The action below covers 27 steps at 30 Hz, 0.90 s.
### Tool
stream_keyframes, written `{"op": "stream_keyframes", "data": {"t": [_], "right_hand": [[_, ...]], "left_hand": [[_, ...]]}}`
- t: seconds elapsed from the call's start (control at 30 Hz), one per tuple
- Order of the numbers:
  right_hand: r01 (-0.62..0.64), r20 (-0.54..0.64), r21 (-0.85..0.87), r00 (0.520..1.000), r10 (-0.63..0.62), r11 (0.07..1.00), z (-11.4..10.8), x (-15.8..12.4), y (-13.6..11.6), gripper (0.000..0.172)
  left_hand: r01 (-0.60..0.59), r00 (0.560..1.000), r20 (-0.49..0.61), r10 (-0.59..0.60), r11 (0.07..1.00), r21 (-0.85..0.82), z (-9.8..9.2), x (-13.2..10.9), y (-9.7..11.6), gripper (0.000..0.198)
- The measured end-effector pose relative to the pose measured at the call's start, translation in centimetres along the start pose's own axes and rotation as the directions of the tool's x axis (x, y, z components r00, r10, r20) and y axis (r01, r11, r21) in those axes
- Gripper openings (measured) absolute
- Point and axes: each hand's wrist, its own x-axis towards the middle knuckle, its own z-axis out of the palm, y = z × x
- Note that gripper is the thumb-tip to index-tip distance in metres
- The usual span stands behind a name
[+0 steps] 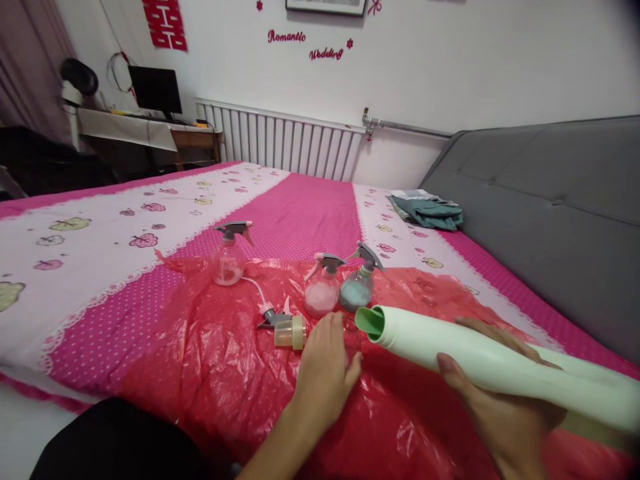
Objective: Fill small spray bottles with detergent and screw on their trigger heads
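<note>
My right hand is wrapped around a mint-green plastic pouring container. It is tilted, its open spout pointing left toward my other hand. My left hand is closed around a clear bottle, mostly hidden by the fingers, just below and left of the spout. Beside that hand lie a feeding bottle's yellowish cap and collar and a loose spray head with its tube. Behind them stand a pink spray bottle and a blue one. Another clear pink spray bottle stands farther left.
A crinkled red plastic sheet covers part of the pink patterned bed. Folded clothes lie by the grey headboard at right. A radiator and a desk with a monitor are at the back.
</note>
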Motion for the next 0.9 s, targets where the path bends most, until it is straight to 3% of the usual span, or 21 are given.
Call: {"op": "stream_keyframes", "data": {"t": [0.33, 0.6, 0.9], "right_hand": [[0.159, 0.014, -0.162, 0.987, -0.159, 0.974, -0.4, 0.3, 0.1, 0.055], [0.312, 0.062, -0.268, 0.95, -0.306, 0.912, -0.7, 1.2, 0.4, 0.05], [0.345, 0.095, -0.25, 0.938, -0.332, 0.905, -0.8, 1.8, 0.1, 0.047]], "left_hand": [[-0.01, 1.0, -0.016, 0.01, 1.0, 0.016, 0.6, -0.2, -0.2, 0.059], [-0.012, 1.0, -0.012, 0.012, 0.999, 0.037, 0.7, -0.1, 0.0, 0.061], [-0.021, 0.999, -0.026, 0.022, 0.999, 0.043, 0.9, -0.1, 0.1, 0.06]]}}
